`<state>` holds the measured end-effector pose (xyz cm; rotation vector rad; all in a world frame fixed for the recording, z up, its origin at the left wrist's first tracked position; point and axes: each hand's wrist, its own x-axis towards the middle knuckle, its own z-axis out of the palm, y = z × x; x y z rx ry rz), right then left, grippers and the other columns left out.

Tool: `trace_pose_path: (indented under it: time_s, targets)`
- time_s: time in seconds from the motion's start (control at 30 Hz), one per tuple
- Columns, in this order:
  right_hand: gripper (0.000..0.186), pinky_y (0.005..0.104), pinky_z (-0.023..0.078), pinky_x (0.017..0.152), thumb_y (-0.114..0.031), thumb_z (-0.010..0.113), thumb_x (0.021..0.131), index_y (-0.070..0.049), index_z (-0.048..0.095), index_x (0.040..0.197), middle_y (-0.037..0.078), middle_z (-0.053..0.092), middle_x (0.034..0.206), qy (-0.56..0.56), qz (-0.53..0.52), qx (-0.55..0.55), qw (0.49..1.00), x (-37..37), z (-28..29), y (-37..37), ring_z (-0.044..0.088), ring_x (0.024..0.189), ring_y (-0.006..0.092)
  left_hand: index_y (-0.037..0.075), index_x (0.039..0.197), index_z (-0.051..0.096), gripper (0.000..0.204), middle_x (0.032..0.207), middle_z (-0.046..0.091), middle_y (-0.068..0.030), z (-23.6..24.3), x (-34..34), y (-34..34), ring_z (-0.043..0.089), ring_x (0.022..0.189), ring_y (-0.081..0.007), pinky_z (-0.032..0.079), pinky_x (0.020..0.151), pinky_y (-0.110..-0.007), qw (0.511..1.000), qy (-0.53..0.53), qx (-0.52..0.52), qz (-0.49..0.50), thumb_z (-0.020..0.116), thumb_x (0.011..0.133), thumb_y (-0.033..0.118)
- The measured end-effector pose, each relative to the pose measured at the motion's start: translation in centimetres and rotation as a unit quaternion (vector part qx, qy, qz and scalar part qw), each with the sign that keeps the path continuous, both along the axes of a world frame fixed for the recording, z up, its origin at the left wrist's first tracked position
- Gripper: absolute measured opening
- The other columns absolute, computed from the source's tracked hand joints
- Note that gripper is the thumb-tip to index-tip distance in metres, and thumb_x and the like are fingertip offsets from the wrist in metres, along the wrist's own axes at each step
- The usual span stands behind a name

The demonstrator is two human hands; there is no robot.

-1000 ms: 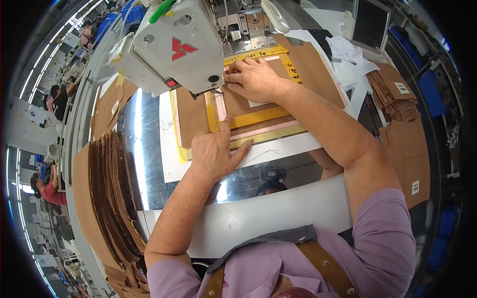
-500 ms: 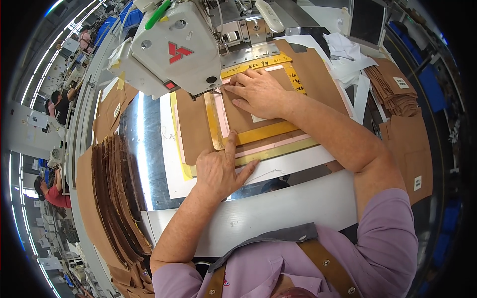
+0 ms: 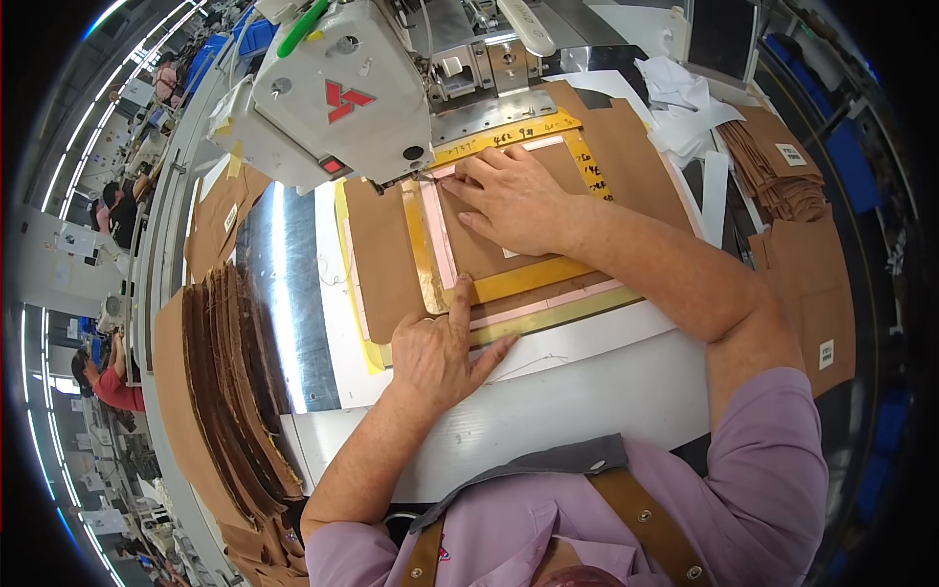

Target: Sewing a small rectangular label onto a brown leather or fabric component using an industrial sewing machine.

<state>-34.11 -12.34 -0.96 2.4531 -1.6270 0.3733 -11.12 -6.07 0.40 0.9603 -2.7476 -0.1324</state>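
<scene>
A yellow clamp frame (image 3: 533, 279) with handwritten marks lies on a large brown fabric piece (image 3: 380, 245) beneath the head of a white sewing machine (image 3: 293, 127). Inside the frame is a smaller brown panel (image 3: 469, 247), with pink strips showing along its edges. My right hand (image 3: 518, 203) rests on this panel, fingers loosely spread, their tips close to the needle area. My left hand (image 3: 430, 357) points its index finger onto the frame's near left corner, thumb stretched out and the other fingers curled. Neither hand visibly holds anything.
A tall stack of brown pieces (image 3: 210, 391) stands at the left. More brown pieces (image 3: 773, 176) lie at the right, near white scraps (image 3: 675, 88) and a dark screen (image 3: 721, 39). A shiny metal plate (image 3: 303, 333) extends under the work. Other people sit far left.
The yellow frame and the fabric have shifted slightly toward me, away from the machine. Both hands have travelled along with them, keeping nearly the same pose.
</scene>
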Motion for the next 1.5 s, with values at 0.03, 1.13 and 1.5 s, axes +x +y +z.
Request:
trace_pose_path:
  time_s: [0.03, 1.13, 1.5]
  targets:
    - [0.051, 0.0399, 0.038, 0.102, -0.040, 0.049, 0.102, -0.008, 0.057, 0.140, 0.008, 0.057, 0.129, 0.000, -0.002, 0.000, 1.000, -0.1, -0.1, 0.0, 0.049, 0.125, 0.0219, -0.007, 0.139, 0.049, 0.081, 0.071, 0.069, -0.0103, 0.4, -0.1, -0.1, 0.063, 0.053, -0.0279, 0.049, 0.061, -0.038, 1.000, 0.000, 0.000, -0.002, 0.067, 0.090, 0.055]
    - [0.062, 0.0424, 0.045, 0.100, -0.055, 0.060, 0.095, -0.009, 0.062, 0.135, 0.018, 0.058, 0.118, -0.002, -0.105, 0.036, 0.994, -5.5, 2.3, 5.2, 0.055, 0.115, 0.0314, 0.012, 0.137, 0.062, 0.060, 0.132, 0.058, -0.0177, 0.9, -4.6, -8.7, 0.058, 0.119, -0.0273, 0.031, 0.108, -0.049, 0.993, -0.052, -0.106, -0.010, 0.057, 0.093, 0.052]
    - [0.069, 0.0378, 0.043, 0.103, -0.058, 0.056, 0.096, 0.008, 0.067, 0.113, 0.016, 0.061, 0.113, 0.012, -0.043, -0.024, 0.999, -6.0, 1.0, 4.4, 0.056, 0.117, 0.0268, 0.012, 0.137, 0.062, 0.060, 0.130, 0.060, -0.0164, 1.1, -3.6, -9.2, 0.059, 0.117, -0.0264, 0.030, 0.110, -0.049, 0.993, -0.050, -0.104, -0.016, 0.059, 0.092, 0.052]
